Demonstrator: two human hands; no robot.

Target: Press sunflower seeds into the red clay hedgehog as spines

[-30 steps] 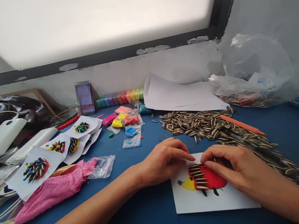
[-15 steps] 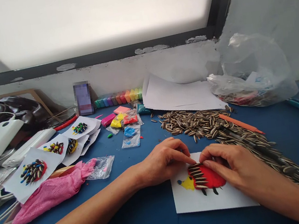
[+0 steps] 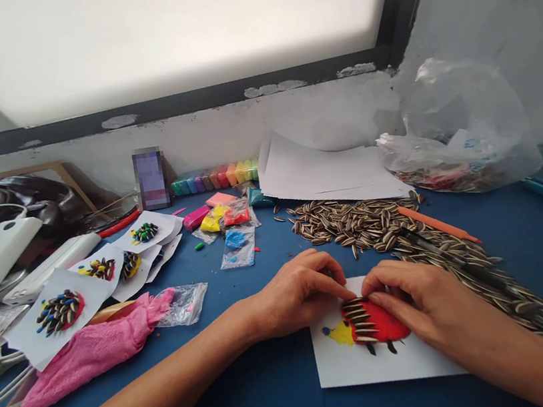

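Note:
A clay hedgehog (image 3: 383,322) with a red body and yellow snout lies on a sheet of white paper (image 3: 340,370). Striped sunflower seeds (image 3: 362,327) stand in rows on its front half; bare red clay shows behind them. My left hand (image 3: 304,292) is closed, its index fingertip at the seeds along the hedgehog's upper edge. Its thumb is hidden. Just right of that fingertip, my right hand (image 3: 405,292) makes a pinch over the red clay; what lies in the pinch is hidden.
Loose sunflower seeds (image 3: 355,222) lie behind and right of the paper, with an orange stick (image 3: 439,225) on them. Clay packets (image 3: 236,239), finished hedgehog cards (image 3: 97,294), a pink cloth (image 3: 90,350), blank sheets (image 3: 319,166) and a plastic bag (image 3: 469,135) surround the work.

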